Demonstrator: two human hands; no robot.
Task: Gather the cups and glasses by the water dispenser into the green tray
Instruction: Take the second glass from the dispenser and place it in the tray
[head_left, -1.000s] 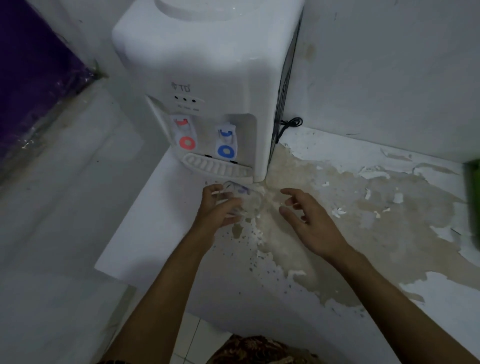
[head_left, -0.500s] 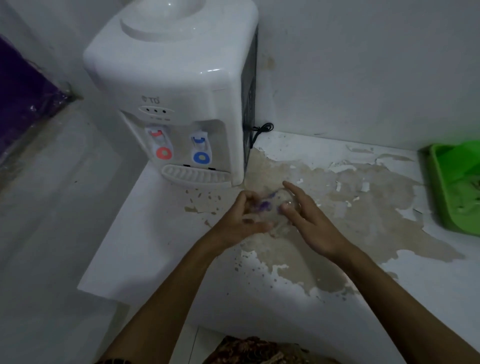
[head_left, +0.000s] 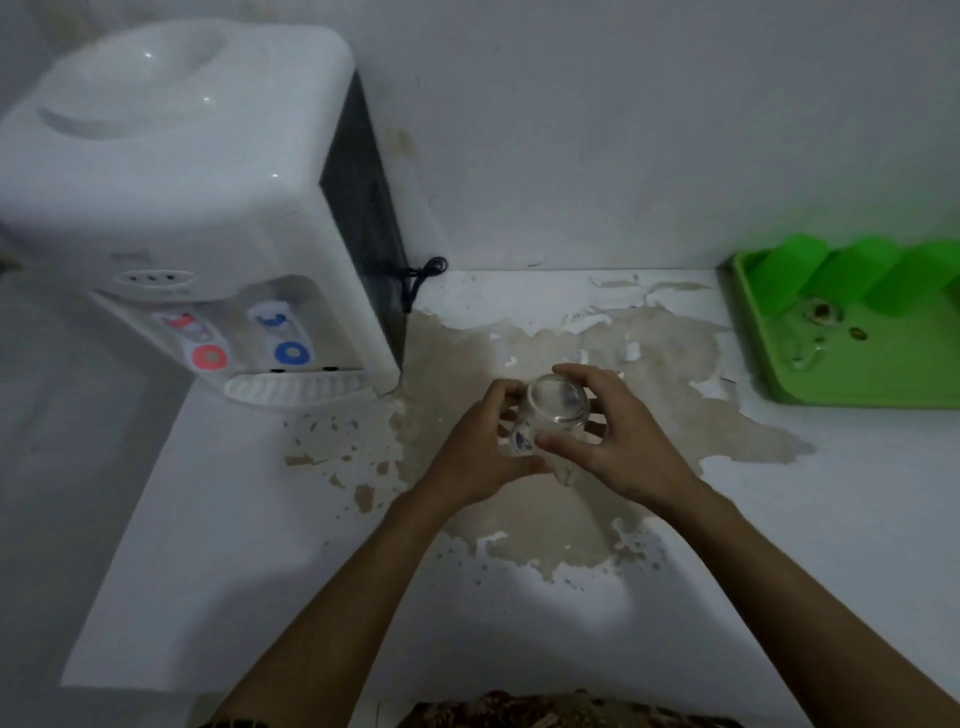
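Here both hands meet on one clear glass held above the counter, to the right of the dispenser and a little nearer the person than its drip grille. The left hand wraps the glass from the left, fingers curled round its side; the right hand clamps it from the right, thumb below and fingers arched over the top. The glass shows a round end toward the camera and a blue mark low on its left side. The tray lies well to the right of the dispenser, against the wall, with something clear inside that is too faint to make out. Peeled brownish patches spread over the counter from the dispenser's right corner, under the hands
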